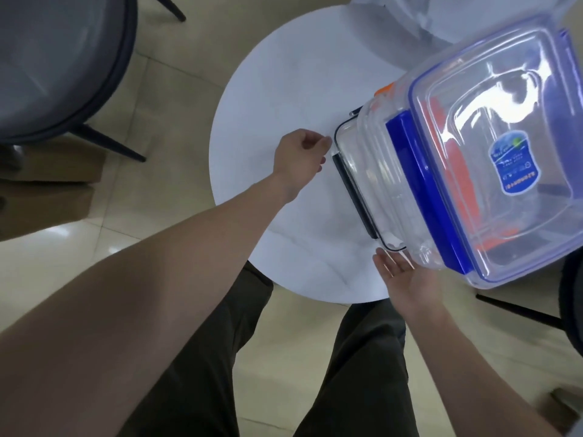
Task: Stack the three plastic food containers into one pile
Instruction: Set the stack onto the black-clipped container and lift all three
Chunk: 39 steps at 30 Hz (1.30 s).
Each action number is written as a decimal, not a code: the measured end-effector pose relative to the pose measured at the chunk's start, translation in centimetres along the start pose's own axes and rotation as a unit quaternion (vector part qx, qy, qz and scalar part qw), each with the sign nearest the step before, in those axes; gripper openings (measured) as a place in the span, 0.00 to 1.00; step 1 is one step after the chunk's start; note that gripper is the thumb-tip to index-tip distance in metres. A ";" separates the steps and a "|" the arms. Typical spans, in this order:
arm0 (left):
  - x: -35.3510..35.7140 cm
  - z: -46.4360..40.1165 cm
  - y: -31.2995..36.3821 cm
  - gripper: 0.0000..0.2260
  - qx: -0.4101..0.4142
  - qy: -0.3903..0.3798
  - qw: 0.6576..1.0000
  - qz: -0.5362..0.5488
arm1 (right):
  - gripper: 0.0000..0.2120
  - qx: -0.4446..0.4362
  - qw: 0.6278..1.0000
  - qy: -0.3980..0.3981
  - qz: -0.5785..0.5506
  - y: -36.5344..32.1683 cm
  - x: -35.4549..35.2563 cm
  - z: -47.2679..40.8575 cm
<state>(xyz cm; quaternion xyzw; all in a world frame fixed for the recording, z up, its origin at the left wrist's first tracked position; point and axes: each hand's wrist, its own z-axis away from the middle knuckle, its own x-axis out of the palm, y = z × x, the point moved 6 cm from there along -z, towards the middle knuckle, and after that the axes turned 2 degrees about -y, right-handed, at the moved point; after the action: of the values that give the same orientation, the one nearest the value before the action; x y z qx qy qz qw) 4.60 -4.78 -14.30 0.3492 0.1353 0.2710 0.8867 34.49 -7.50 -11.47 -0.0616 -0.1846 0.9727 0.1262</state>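
Containers (457,171) are already sitting as one pile on the right of the surface (284,89). Your left hand (299,159) is hovering loosely curled beside the bottom box; your right hand (400,272) is lying open, empty, near it. Next, square the edges.

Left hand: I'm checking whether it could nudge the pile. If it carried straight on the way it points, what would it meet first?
Most likely the black-clipped bottom container of the pile: the left hand points right, its fingertips almost at that lid's rim. Whether they touch is unclear from above.
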 end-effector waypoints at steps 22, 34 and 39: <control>1.1 -0.5 0.5 0.08 0.000 -0.043 0.995 -0.092 | 0.20 0.024 0.998 -0.039 -0.032 2.9 3.1 0.3; 3.1 3.6 -3.0 0.12 -0.064 0.005 0.995 -0.072 | 0.19 0.020 0.998 -0.054 -0.023 -0.2 -1.1 -0.8; 3.8 5.4 -4.3 0.17 -0.097 0.016 0.995 -0.023 | 0.22 0.011 0.998 -0.065 -0.012 -1.6 -2.5 -1.5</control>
<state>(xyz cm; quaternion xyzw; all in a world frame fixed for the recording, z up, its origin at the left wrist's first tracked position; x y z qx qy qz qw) 11.70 -8.14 -13.64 0.2545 0.1301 0.2680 0.9200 37.54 -6.24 -12.11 0.0050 -0.1829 0.9749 0.1265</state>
